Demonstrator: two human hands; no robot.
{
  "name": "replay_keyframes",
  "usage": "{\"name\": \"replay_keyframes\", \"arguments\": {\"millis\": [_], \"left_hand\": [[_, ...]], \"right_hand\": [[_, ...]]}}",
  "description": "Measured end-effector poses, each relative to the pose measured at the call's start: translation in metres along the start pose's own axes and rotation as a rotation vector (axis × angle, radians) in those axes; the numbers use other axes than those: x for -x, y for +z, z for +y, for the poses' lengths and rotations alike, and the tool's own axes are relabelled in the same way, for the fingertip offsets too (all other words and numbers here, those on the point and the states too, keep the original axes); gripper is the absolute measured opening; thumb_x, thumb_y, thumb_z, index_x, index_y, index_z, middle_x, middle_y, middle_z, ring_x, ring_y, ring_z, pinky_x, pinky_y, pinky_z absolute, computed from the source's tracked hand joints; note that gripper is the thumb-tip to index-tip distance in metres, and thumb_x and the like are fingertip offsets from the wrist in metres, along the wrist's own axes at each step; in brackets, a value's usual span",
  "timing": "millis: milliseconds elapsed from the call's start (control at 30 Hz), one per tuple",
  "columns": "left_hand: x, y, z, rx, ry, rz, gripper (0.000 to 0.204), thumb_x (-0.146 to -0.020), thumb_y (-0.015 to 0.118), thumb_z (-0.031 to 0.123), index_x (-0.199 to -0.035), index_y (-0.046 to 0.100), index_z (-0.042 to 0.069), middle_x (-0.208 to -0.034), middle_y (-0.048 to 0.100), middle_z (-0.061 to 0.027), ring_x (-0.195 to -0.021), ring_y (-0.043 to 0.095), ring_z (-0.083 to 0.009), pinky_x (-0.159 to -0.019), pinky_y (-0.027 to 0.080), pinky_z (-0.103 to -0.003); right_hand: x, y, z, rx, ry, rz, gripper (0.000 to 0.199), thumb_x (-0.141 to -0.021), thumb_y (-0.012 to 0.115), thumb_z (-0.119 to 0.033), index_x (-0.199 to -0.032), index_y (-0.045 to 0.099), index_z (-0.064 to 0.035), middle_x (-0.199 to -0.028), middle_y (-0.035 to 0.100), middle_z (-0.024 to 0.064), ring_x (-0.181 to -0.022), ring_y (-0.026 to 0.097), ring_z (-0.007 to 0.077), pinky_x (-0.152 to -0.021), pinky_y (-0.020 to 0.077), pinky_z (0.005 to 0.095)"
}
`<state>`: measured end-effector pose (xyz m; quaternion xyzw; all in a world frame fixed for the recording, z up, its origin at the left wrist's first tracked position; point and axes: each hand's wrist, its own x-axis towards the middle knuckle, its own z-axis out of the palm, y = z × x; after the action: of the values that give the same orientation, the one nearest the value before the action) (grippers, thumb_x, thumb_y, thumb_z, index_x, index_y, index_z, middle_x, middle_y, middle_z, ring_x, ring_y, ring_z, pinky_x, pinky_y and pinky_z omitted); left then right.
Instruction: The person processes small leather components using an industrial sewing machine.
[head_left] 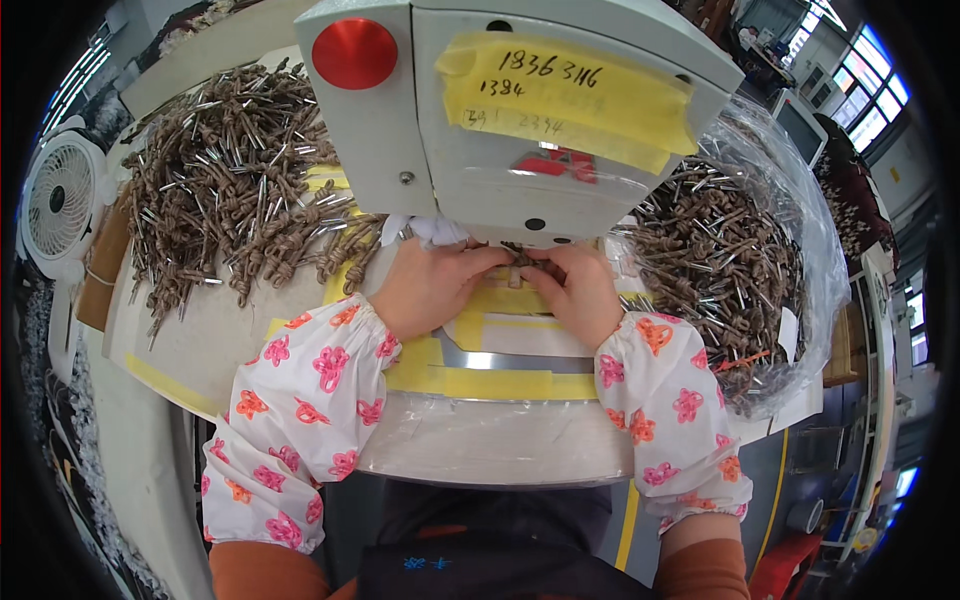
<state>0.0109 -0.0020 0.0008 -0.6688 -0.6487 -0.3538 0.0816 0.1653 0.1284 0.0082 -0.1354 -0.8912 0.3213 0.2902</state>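
Both hands meet at frame centre beneath the grey machine head (520, 120). The left hand (430, 285) and right hand (575, 290) each pinch one end of a short brown cord piece (517, 262), fingers closed on it just under the machine's nose; the exact point of contact is partly hidden, so the grip detail is probably a fingertip pinch. The step is best done with the cord taut, level and centred, fingertips clear of the working point. Finished pieces (225, 175), braided brown cord with shiny metal tips, lie heaped at upper left; more fill a clear plastic bag (810, 260) at right. The white table (200, 340) bears yellow tape strips.
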Motion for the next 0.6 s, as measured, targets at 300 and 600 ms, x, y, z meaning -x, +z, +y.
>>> {"name": "replay_keyframes", "arguments": {"millis": [300,600], "left_hand": [[0.0011,-0.003,0.0001,-0.176,0.059,-0.052,0.026,-0.072,0.06,0.01,-0.096,0.066,0.018,-0.088,0.063,-0.0008,-0.079,0.062,-0.0167,-0.057,0.048,-0.031],[0.0025,-0.0091,0.0042,-0.333,0.127,-0.167,0.027,-0.078,0.053,0.014,-0.103,0.061,0.02,-0.095,0.059,0.001,-0.082,0.062,-0.0141,-0.055,0.048,-0.029]], "right_hand": [[-0.0006,0.0078,-0.0038,0.073,-0.024,0.029,0.014,-0.073,0.062,0.0,-0.087,0.058,0.0021,-0.087,0.058,0.0161,-0.077,0.058,0.0348,-0.067,0.0473,0.0393],[0.0073,0.0064,-0.0032,0.051,0.045,0.069,0.017,-0.072,0.061,0.002,-0.088,0.062,-0.0006,-0.088,0.059,0.0131,-0.079,0.057,0.0332,-0.069,0.0466,0.0398]]}}
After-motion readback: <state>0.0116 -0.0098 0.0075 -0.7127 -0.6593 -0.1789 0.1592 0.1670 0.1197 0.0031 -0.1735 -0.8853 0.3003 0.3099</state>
